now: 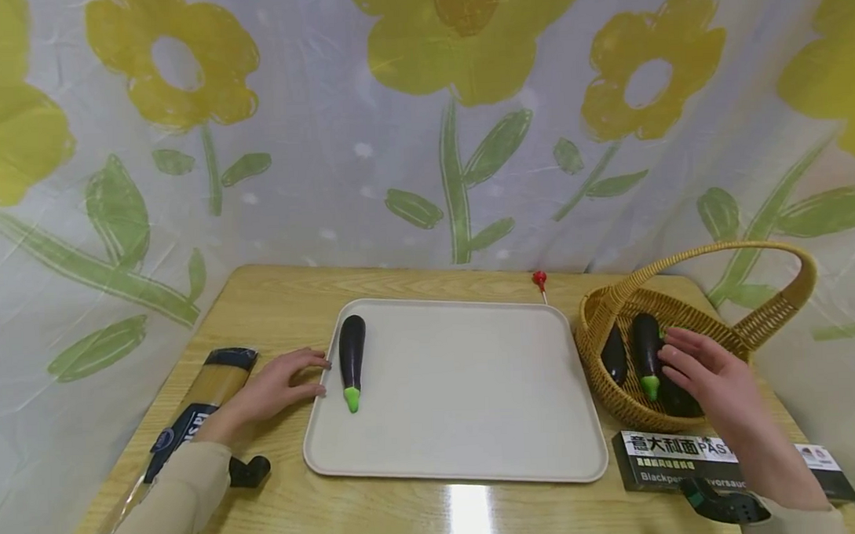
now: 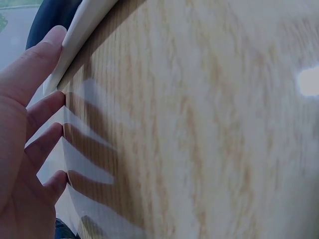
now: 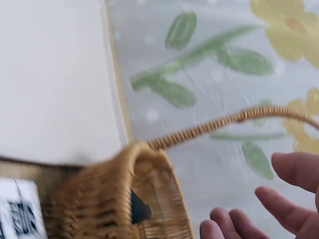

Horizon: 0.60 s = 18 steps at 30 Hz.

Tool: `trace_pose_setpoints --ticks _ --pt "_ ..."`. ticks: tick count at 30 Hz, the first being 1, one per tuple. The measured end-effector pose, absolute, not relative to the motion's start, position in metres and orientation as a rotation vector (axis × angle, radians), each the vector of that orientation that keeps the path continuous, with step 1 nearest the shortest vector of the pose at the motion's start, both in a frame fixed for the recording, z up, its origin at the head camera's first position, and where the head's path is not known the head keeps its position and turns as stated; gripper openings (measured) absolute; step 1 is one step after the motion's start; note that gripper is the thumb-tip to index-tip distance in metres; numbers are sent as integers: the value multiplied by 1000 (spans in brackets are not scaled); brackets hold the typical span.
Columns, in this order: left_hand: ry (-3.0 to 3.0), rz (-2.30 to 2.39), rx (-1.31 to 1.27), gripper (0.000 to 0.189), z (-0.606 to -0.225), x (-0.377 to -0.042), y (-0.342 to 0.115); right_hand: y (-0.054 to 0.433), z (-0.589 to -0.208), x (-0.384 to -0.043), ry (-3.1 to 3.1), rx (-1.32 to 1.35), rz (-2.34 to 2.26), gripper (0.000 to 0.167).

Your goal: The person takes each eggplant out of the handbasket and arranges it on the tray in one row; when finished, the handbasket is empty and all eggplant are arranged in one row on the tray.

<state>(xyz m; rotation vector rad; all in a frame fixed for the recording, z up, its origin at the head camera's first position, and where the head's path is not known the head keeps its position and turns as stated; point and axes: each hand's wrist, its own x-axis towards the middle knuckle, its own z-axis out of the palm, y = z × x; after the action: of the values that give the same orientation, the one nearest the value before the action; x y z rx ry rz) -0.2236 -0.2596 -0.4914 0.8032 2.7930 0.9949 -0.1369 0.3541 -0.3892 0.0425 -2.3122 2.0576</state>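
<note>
In the head view a dark purple eggplant point(image 1: 353, 352) with a green tip lies along the left side of a white tray point(image 1: 467, 395). My left hand point(image 1: 283, 386) is at the tray's left rim, thumb against it and fingers loosely bent. On the right stands a wicker basket point(image 1: 611, 398) with several eggplants inside, one eggplant point(image 1: 646, 350) lying in its middle. Over the basket's opening is my right hand point(image 1: 717, 379), its fingertips right by that eggplant. The right wrist view shows the right hand's fingers spread with nothing between them.
The basket's tall handle point(image 1: 724, 247) arches above its opening. A black pasta box point(image 1: 678, 466) lies in front of the basket, partly under the right forearm. Beside the left arm is a pasta packet point(image 1: 192, 413). A small red-topped stick point(image 1: 539, 279) lies behind the tray.
</note>
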Motion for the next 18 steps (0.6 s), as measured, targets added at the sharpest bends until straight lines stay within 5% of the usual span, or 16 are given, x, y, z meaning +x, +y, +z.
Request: trace_pose_setpoints --ticks 10,18 --pt "2784 986 787 36 -487 -224 -258 387 -382 -179 -2456 -166 1899 76" --pt "2774 992 805 34 -490 -225 -260 392 -390 -208 -2764 -163 1720 78"
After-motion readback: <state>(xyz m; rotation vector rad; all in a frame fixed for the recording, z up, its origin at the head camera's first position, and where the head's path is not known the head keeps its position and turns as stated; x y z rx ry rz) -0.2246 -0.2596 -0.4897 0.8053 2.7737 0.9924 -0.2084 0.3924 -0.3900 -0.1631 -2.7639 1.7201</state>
